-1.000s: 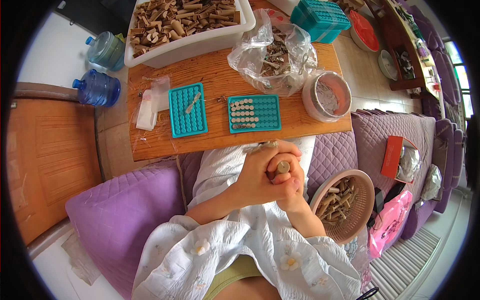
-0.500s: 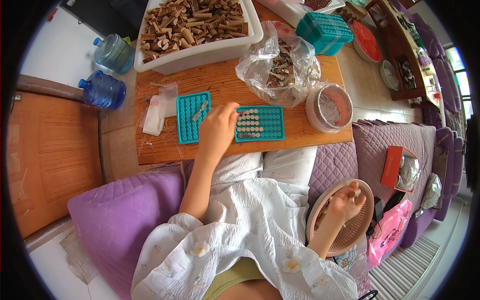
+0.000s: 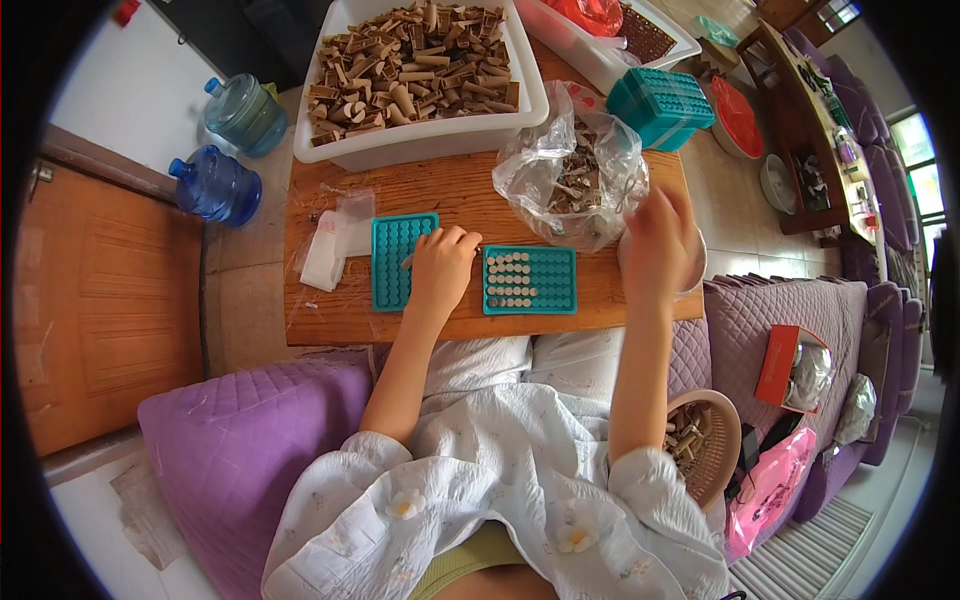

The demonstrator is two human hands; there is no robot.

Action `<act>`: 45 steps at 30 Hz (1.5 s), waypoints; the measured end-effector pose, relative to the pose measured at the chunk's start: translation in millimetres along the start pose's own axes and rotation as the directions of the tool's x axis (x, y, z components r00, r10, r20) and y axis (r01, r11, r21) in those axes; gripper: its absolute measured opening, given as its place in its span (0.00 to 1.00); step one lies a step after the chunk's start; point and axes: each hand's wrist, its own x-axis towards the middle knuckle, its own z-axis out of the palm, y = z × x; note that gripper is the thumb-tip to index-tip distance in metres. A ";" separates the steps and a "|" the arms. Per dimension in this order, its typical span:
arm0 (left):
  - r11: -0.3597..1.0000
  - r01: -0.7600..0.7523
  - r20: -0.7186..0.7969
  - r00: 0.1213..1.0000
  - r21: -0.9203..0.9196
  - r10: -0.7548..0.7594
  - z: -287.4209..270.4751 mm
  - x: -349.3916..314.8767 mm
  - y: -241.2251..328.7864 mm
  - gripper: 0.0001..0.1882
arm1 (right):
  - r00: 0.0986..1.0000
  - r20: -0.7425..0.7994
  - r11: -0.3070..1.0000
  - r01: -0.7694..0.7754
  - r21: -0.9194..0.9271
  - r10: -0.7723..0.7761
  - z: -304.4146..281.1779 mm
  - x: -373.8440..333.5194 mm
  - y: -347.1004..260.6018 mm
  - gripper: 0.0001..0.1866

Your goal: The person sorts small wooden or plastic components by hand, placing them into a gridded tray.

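My left hand (image 3: 443, 268) is closed, its fingertips pinched beside the left edge of a teal tray (image 3: 556, 282). Whatever lies in the pinch is too small to make out. Rows of small pale round pieces (image 3: 512, 280) fill the left part of that tray. A second teal tray (image 3: 390, 283) stands on end to the left, partly behind my left hand. My right hand (image 3: 660, 240) is smeared by motion above the round tub (image 3: 698, 268), at the right side of a clear plastic bag (image 3: 530, 200) of brownish bits. Its fingers cannot be read.
A big white bin (image 3: 420, 145) of short cardboard tubes stands at the table's back. Stacked teal trays (image 3: 655, 110) sit back right. White paper slips (image 3: 322, 252) lie on the table's left. A pink basket (image 3: 728, 440) of tubes rests at my right, near a red box (image 3: 783, 370).
My right hand has left the pink basket and swung up and forward to the tub. My left hand has stayed by the trays. The whole view has shifted slightly.
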 end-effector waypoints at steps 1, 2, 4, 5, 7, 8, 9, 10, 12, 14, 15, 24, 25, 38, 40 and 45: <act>0.995 0.038 -0.049 0.998 -0.092 -0.043 -4.9 1.2 2.3 0.08 | 0.995 0.096 1.000 -0.005 -0.020 0.007 40.3 17.1 -4.9 0.09; 0.981 0.063 -0.098 0.992 -0.184 -0.082 -12.5 3.7 6.3 0.07 | 0.954 0.287 0.969 0.149 -0.196 -0.089 66.9 42.6 3.6 0.10; 0.962 0.090 -0.117 0.985 -0.258 -0.123 -25.1 6.2 10.3 0.06 | 0.867 0.461 0.714 0.443 -0.542 -0.188 122.8 78.3 19.4 0.10; 0.937 0.116 -0.133 0.977 -0.331 -0.168 -30.9 6.6 12.2 0.06 | 0.777 0.542 0.560 0.617 -0.552 -0.321 144.2 99.4 41.0 0.11; 0.926 0.139 -0.119 0.974 -0.352 -0.192 -36.2 4.6 11.7 0.06 | 0.656 0.625 0.377 0.755 -0.537 -0.424 169.2 122.3 73.3 0.11; 0.913 0.163 -0.105 0.971 -0.373 -0.216 -40.3 2.8 10.6 0.06 | 0.603 0.723 0.192 0.795 -0.575 -0.336 178.3 126.2 80.3 0.12; 0.915 0.162 -0.105 0.971 -0.371 -0.215 -45.4 1.7 10.7 0.06 | 0.560 0.797 -0.002 0.818 -0.575 -0.226 183.4 129.4 87.2 0.13; 0.875 0.195 -0.094 0.961 -0.444 -0.262 -51.9 -0.8 11.8 0.07 | 0.555 0.800 0.003 0.822 -0.570 -0.226 188.5 128.6 92.7 0.13; 0.828 0.225 -0.077 0.949 -0.514 -0.306 -64.8 -1.6 15.2 0.08 | 0.595 0.804 -0.086 0.800 -0.593 -0.012 192.9 129.5 102.5 0.14; 0.717 0.312 0.002 0.918 -0.623 -0.397 -76.2 -4.8 17.5 0.09 | 0.557 0.829 -0.121 0.821 -0.559 -0.049 190.0 132.2 102.1 0.11; 0.715 0.316 0.004 0.916 -0.623 -0.401 -75.3 -6.6 16.4 0.09 | 0.571 0.811 -0.060 0.812 -0.581 -0.125 186.7 133.4 101.9 0.12; 0.180 0.078 -0.017 0.880 -0.981 -0.475 -82.2 -13.4 31.0 0.09 | 0.927 0.350 0.983 -0.172 0.068 0.138 147.2 43.5 23.7 0.08; 0.139 0.066 -0.010 0.872 -0.988 -0.489 -84.9 -14.8 33.9 0.09 | 0.895 0.409 0.974 -0.219 0.056 0.178 138.8 21.1 22.5 0.08; -0.175 0.008 0.109 0.810 -0.985 -0.576 -95.0 -38.1 64.6 0.13 | 0.871 0.373 0.947 -0.298 -0.116 0.320 70.6 -120.6 -3.2 0.07; -0.203 0.045 0.150 0.830 -0.978 -0.538 -96.7 -40.9 65.5 0.13 | 0.909 0.338 0.969 -0.243 -0.045 0.243 68.5 -127.2 -0.9 0.07; -0.088 0.072 0.098 0.936 -0.994 -0.339 -96.4 -37.9 61.1 0.16 | 0.889 0.426 0.956 -0.040 -0.291 0.166 52.6 -129.7 -13.9 0.07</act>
